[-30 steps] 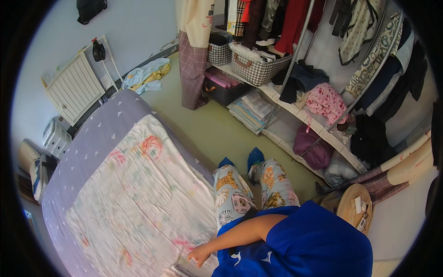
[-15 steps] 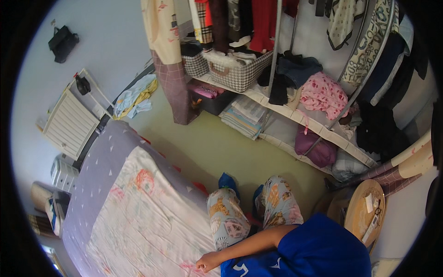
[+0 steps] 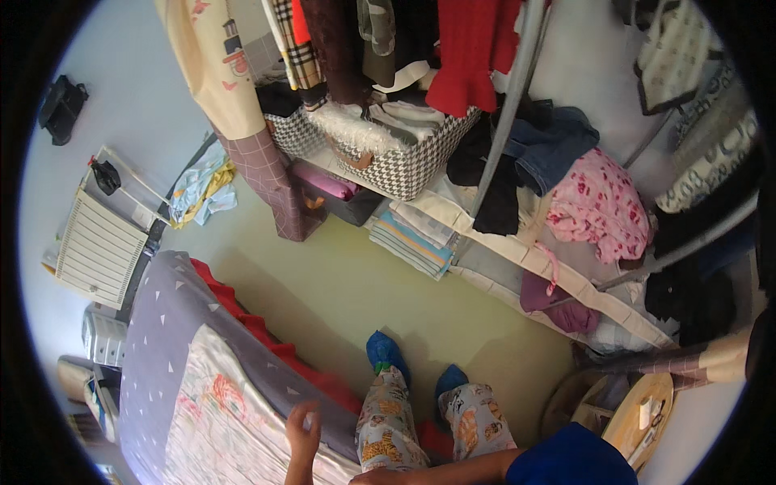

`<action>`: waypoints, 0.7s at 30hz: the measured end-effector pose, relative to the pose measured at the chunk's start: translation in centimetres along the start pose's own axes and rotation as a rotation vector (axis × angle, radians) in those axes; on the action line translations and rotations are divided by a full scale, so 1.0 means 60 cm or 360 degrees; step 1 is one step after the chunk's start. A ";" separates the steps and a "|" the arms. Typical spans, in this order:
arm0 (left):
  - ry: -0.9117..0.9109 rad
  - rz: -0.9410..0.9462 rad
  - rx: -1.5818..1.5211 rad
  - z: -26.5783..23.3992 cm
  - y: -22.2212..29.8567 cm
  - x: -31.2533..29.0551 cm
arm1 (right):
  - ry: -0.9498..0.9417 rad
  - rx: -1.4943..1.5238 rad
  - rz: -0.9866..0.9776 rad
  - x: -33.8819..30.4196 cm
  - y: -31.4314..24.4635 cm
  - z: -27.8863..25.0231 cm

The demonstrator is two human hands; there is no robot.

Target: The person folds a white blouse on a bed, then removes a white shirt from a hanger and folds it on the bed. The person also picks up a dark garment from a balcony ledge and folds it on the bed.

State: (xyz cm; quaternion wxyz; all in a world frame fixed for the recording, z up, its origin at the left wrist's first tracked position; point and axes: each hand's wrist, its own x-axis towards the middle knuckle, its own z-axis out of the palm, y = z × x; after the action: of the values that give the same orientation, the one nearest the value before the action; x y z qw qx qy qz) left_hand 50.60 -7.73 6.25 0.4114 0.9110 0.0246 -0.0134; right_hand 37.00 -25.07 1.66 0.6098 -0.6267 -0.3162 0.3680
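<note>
My left hand [image 3: 303, 432] is raised over the side of the bed, fingers curved and apart, with nothing visible between them. Below it lies a pale floral sheet [image 3: 242, 420] on a purple bed cover [image 3: 158, 347] with white triangles. My right forearm [image 3: 469, 470] crosses from a blue sleeve [image 3: 578, 457] toward the left. At the lower edge, my right hand [image 3: 373, 477] is mostly cut off, near the sheet's edge, and its fingers are hidden. My legs in patterned trousers [image 3: 392, 420] and blue shoe covers [image 3: 388, 354] stand beside the bed.
Ahead is a clothes rack with a metal post [image 3: 509, 105], a houndstooth basket [image 3: 412, 162], folded cloths [image 3: 411, 242], and a pink garment [image 3: 602, 206]. A round wooden tabletop [image 3: 638, 424] stands at right. Clothes [image 3: 202, 186] lie at far left near a white slatted panel [image 3: 101, 246].
My view has moved closer to the rack, and the bed sits lower in it. My left hand has come into view. My right hand has slipped down to the lower edge.
</note>
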 end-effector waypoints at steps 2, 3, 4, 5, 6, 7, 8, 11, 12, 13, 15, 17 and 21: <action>-0.0283 0.0401 0.0044 0.046 0.144 0.173 | -0.0146 0.0135 0.0396 -0.010 -0.048 -0.094; -0.0238 0.0633 0.0210 0.075 0.189 0.249 | 0.0121 -0.0468 0.0299 -0.022 -0.058 -0.117; -0.0210 0.0783 0.0248 0.099 0.265 0.324 | 0.0324 -0.0085 0.0328 -0.034 -0.032 -0.140; -0.0173 0.0902 0.0154 0.116 0.304 0.392 | 0.0499 0.0297 0.0345 -0.049 0.005 -0.159; -0.0114 0.0998 0.0141 0.130 0.373 0.457 | 0.0549 0.0234 0.0537 -0.068 0.019 -0.195; 0.0002 0.1088 0.0135 0.147 0.409 0.517 | 0.0578 0.0164 0.0727 -0.090 0.020 -0.233; 0.0053 0.1148 0.0122 0.157 0.454 0.569 | 0.0602 -0.0121 0.0854 -0.112 0.007 -0.268; 0.0056 0.1218 0.0232 0.180 0.540 0.677 | 0.0787 -0.0028 0.0984 -0.149 -0.049 -0.333; 0.0001 0.1199 0.0333 0.188 0.549 0.695 | 0.0771 0.0007 0.1087 -0.153 -0.069 -0.349; -0.0164 0.1125 0.0475 0.190 0.541 0.704 | 0.0776 0.0008 0.1108 -0.151 -0.075 -0.356; -0.0500 0.0970 0.0748 0.195 0.513 0.713 | 0.0783 0.0009 0.1155 -0.142 -0.092 -0.373; -0.0409 0.1054 0.0681 0.201 0.491 0.705 | 0.0959 -0.0010 0.1095 -0.123 -0.118 -0.396; -0.0447 0.1004 0.0547 0.204 0.482 0.704 | 0.1135 -0.0223 0.0934 -0.036 -0.209 -0.523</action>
State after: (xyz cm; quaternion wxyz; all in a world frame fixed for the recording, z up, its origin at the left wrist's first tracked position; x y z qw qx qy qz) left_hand 94.36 -34.56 17.94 0.2361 0.9187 -0.3161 -0.0148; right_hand 63.06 -42.89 13.89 0.5067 -0.8167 0.0797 0.2643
